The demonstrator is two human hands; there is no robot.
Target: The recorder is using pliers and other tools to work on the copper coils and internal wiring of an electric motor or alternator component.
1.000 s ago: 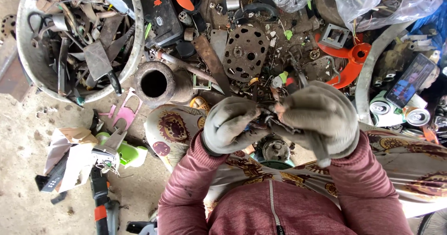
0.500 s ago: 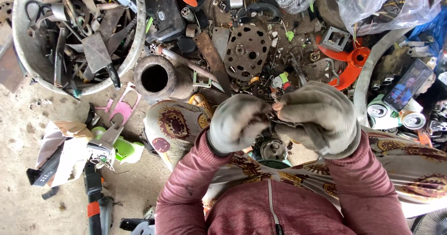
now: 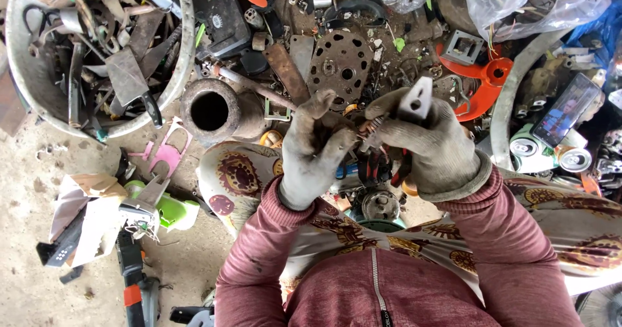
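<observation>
Both my hands wear dirty grey work gloves and meet above my lap. My left hand (image 3: 315, 147) has its fingers spread and touches a small dark part with coppery wire (image 3: 367, 131) between the hands. My right hand (image 3: 433, 147) grips a flat grey metal bracket (image 3: 416, 98) with a hole in it, which sticks up above the glove. Red-handled pliers (image 3: 374, 166) show just under the hands. A small round metal motor part (image 3: 380, 204) lies on my patterned lap below.
A large metal basin (image 3: 170, 88) of scrap stands at the upper left. A rusty pipe end (image 3: 211, 111), a perforated round plate (image 3: 341, 68), orange plastic pieces (image 3: 485, 81), crushed cans (image 3: 526, 149) and a phone (image 3: 567, 109) lie around. A green power tool (image 3: 162, 209) rests on the concrete at the left.
My hands have parted a little. The left glove's fingers have opened, and the grey bracket now sticks up from the right glove.
</observation>
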